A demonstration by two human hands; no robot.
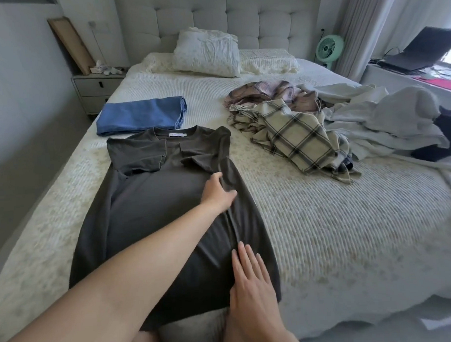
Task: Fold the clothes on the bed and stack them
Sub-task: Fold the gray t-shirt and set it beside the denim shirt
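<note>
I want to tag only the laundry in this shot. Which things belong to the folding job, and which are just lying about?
Job:
dark grey dress, under left hand and right hand
folded blue garment
plaid shirt
pale grey clothes
bed

Lying about:
pillow
green fan
laptop
nightstand
</note>
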